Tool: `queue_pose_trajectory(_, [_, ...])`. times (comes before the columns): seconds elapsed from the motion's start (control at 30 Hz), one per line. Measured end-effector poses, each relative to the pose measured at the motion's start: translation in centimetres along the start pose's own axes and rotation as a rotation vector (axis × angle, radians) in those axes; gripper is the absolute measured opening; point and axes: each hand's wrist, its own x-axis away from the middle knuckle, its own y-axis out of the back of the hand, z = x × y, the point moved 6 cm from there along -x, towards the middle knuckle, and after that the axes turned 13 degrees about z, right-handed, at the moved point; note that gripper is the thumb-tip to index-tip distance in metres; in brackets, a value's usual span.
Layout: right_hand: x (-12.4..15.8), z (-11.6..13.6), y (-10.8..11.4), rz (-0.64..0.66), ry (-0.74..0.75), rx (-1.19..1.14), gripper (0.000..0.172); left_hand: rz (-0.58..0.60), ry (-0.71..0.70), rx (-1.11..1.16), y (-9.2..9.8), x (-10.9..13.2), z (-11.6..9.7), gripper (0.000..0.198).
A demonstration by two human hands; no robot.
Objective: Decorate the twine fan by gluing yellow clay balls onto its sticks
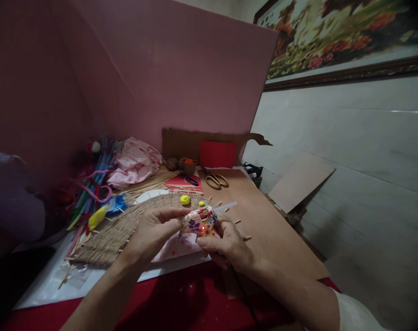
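Both hands are together over the front of the worktable, around a floral-patterned hot glue gun (198, 223). A small red light glows on it, and a translucent glue stick (226, 207) sticks out to its right. My right hand (229, 246) is closed around its right side, and a dark cord runs down below. My left hand (160, 230) pinches at its left end; the fingertips are partly hidden. Beneath them lie a fan-shaped woven twine piece (115, 232) with stick ends poking out and pink-spotted fabric (177, 248). Yellow lumps (185, 200) sit just beyond.
Gold-handled scissors (216, 181) lie on a brown board (264, 225) at right. Behind are a red card (218, 154), a small cup (189, 168), a blue-black cutter (188, 179) and crumpled pink cloth (136, 161). Pipe cleaners (96, 188) crowd the left. Pink panels rise behind.
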Motion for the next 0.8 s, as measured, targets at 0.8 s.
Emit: queue_pose_trajectory(0.8, [-0.23, 0.06, 0.33, 0.042, 0.023, -0.048, 0.025, 0.095, -0.127, -0.268, -0.39, -0.38, 0.35, 0.048])
